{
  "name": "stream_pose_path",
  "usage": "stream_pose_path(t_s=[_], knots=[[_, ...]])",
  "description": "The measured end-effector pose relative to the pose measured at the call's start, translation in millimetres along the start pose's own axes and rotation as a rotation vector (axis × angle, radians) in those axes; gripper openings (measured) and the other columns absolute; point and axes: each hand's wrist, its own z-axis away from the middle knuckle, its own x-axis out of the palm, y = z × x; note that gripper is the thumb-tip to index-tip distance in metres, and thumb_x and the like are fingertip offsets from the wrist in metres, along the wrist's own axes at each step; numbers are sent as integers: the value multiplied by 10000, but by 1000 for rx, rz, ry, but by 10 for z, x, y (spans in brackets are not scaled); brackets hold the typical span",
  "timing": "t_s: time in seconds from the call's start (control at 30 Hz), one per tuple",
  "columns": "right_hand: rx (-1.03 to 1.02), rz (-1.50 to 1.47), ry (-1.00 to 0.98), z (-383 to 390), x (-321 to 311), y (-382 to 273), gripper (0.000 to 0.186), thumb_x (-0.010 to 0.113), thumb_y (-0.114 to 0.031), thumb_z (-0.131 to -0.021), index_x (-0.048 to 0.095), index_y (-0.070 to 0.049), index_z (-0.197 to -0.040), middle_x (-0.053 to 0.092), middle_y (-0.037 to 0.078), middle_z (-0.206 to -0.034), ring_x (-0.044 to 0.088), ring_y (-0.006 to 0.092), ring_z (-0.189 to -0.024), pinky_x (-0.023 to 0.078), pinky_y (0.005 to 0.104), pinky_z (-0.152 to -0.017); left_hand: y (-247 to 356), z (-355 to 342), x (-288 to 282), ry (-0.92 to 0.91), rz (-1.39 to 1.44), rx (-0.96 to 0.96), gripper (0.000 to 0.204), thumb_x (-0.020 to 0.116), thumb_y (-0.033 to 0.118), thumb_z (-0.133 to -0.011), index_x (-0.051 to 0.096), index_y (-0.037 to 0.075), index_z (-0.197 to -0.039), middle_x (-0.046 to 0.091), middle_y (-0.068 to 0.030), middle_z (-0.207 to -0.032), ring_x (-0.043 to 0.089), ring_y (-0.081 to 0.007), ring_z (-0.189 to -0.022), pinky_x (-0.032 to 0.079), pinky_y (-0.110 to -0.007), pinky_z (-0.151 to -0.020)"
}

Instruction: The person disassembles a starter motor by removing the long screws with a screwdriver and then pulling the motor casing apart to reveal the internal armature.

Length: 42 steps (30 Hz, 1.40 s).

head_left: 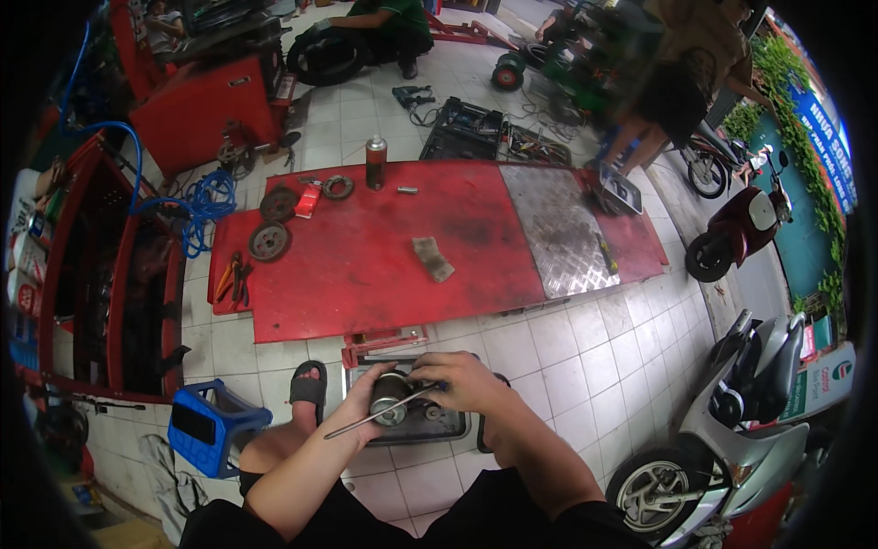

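My left hand (359,403) is wrapped around a short dark cylindrical metal part (390,392) with a lighter, shiny end. My right hand (464,379) closes on a screwdriver (355,425); its long thin shaft slants down to the left, across the near end of the part and over my left wrist. Whether the shaft touches the part I cannot tell. Below both hands a shallow metal tray (422,440) sits on the tiles, with small round parts in it, partly hidden by my hands.
Ahead stands a low red lift table (366,274) bearing a spray can (376,163), round metal parts (269,241), pliers (234,279) and a sandpaper-like piece (432,259). A blue stool (215,430) is at left, a scooter (732,439) at right. Other people work beyond the table.
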Motion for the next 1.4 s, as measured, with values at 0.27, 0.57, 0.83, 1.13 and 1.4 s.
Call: stream_pose_path(t_s=[0.27, 0.57, 0.83, 1.13, 1.4], knots=[[8, 17, 55, 264, -102, 180, 400, 721, -102, -705, 710, -110, -1105, 652, 113, -1034, 623, 317, -1003, 499, 434, -881, -96, -56, 154, -31, 13, -35, 315, 699, 320, -835, 652, 88, -1043, 696, -107, -952, 684, -295, -866, 573, -484, -821], [6, -28, 15, 197, -107, 85, 360, 777, -110, -648, 691, -82, -996, 638, 94, -994, 633, 316, -934, 514, 420, -786, -158, 3, 160, -86, -156, 10, 333, 517, 425, -918, 629, 173, -1104, 673, -77, -1099, 644, -281, -988, 493, -545, -921], [28, -92, 5, 140, -99, 38, 332, 773, -93, -649, 674, -59, -965, 641, 102, -1006, 628, 320, -962, 511, 419, -810, -117, 67, 195, -47, -140, 4, 324, 505, 413, -919, 632, 173, -1097, 671, -73, -1073, 633, -260, -983, 493, -540, -916], [55, -111, -2, 115, -118, 7, 317, 778, -96, -649, 653, -35, -934, 631, 118, -1004, 619, 334, -978, 506, 428, -823, -105, 50, 174, -42, -114, 6, 331, 481, 416, -927, 637, 171, -1084, 680, -88, -1041, 644, -267, -950, 498, -546, -912], [42, -128, 20, 111, -96, 51, 340, 782, -95, -639, 652, -43, -948, 629, 118, -1001, 614, 343, -978, 501, 439, -818, -117, 69, 215, -27, -127, 17, 317, 493, 415, -924, 643, 171, -1060, 678, -77, -1008, 648, -249, -925, 511, -544, -894]])
